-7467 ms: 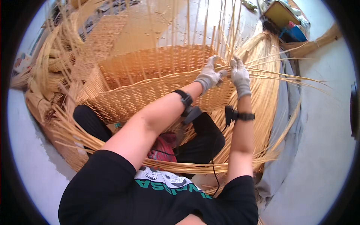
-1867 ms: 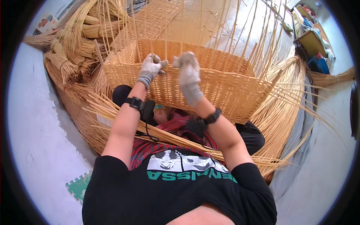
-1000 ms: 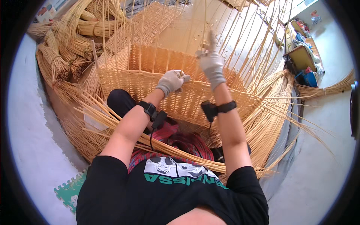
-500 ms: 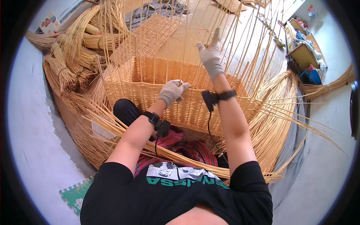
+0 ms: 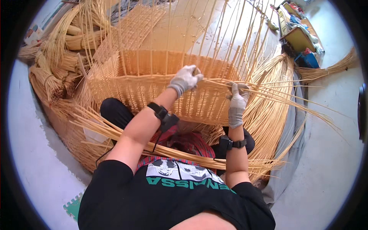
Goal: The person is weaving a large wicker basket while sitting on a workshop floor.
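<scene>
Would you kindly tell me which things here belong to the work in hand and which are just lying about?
In use, it seems: basket, at the left hand; loose canes, at the right hand.
Apparently lying about: woven panel; blue box; green mat.

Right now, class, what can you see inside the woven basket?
Inside the basket, the far wall's inner face shows. The near wall covers the lower part, so whatever lies there cannot be seen.

The head view looked steeply down from above the person's black shirt (image 5: pixel 126 199), which sat close along the lower edge. Its wide fisheye faced forward across the woven basket (image 5: pixel 134 90), fairly near, to the floor (image 5: pixel 178 36) farther off.
</scene>
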Available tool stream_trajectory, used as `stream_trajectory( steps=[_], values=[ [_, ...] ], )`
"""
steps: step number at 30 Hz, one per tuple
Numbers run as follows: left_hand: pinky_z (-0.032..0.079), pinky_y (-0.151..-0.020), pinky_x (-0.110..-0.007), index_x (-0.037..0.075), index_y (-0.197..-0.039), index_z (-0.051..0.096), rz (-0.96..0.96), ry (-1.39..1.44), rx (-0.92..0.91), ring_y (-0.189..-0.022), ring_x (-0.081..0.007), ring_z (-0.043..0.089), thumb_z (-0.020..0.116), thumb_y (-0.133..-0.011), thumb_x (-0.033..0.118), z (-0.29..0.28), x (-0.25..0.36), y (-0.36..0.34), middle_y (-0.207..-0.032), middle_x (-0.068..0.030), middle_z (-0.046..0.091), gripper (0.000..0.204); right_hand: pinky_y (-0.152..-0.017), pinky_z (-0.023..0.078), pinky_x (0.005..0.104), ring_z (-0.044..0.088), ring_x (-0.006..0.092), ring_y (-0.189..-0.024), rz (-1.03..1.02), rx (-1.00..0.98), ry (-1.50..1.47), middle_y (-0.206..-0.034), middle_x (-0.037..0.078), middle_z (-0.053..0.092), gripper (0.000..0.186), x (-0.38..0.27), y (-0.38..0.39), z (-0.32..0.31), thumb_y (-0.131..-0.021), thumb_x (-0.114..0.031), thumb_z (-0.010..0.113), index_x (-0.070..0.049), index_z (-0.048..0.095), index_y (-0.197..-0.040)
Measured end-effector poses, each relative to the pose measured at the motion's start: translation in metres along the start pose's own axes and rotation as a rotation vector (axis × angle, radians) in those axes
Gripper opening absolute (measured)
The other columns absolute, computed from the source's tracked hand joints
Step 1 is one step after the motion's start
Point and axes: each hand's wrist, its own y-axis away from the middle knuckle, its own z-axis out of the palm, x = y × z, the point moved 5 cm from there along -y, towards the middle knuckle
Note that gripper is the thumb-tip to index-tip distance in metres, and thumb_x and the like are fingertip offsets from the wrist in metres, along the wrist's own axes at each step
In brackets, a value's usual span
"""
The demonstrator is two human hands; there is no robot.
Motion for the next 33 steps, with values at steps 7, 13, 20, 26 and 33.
stream_trajectory(
  steps=[7,13,20,26,33],
  values=[
    [0.061,-0.051,-0.034,-0.005,-0.106,0.062,-0.074,0.26,0.198,-0.07,-0.0224,0.077,0.068,-0.108,0.023,0.004,-0.016,-0.003,-0.114,-0.0124,0.057,0.029,-0.075,0.058,0.0384,0.071,0.0199,-0.091,-0.251,-0.427,0.71,-0.103,0.011,0.073,0.022,-0.085,-0.075,0.148,-0.103,-0.006,0.063,-0.011,0.055,-0.123],
    [0.065,-0.065,-0.036,-0.003,-0.126,0.064,-0.159,-0.013,0.079,-0.075,-0.0241,0.078,0.068,-0.107,0.03,0.001,-0.019,-0.005,-0.129,-0.0183,0.068,0.038,-0.085,0.062,0.041,0.073,0.0259,-0.088,-0.077,-0.145,0.039,-0.097,0.014,0.075,0.023,-0.022,-0.023,0.043,-0.109,-0.003,0.051,-0.012,0.049,-0.13],
    [0.064,-0.059,-0.034,-0.004,-0.118,0.068,-0.278,0.073,0.128,-0.073,-0.0211,0.079,0.064,-0.11,0.04,0.01,-0.033,-0.006,-0.106,-0.0129,0.076,0.044,-0.087,0.062,0.0403,0.076,0.0339,-0.092,-0.756,-0.293,0.813,-0.118,0.014,0.076,0.051,-0.065,-0.072,0.164,-0.104,-0.012,0.063,-0.026,0.05,-0.151],
    [0.06,-0.052,-0.032,-0.001,-0.106,0.07,-0.252,0.112,0.121,-0.063,-0.0175,0.074,0.07,-0.106,0.041,0.01,-0.028,-0.009,-0.09,-0.0098,0.075,0.042,-0.086,0.063,0.0402,0.076,0.0263,-0.096,-0.723,-0.285,0.284,-0.115,0.008,0.075,0.05,-0.075,-0.045,0.084,-0.108,-0.013,0.059,-0.009,0.045,-0.156],
    [0.059,-0.067,-0.032,0.006,-0.125,0.066,0.084,-0.112,0.557,-0.08,-0.018,0.075,0.077,-0.1,0.022,0.005,0.008,0.006,-0.095,-0.0089,0.077,0.031,-0.07,0.062,0.0313,0.068,0.0162,-0.073,-0.449,-0.23,0.193,-0.09,0.008,0.075,0.021,-0.028,-0.017,0.008,-0.11,-0.005,0.054,-0.01,0.051,-0.13]
  ],
)
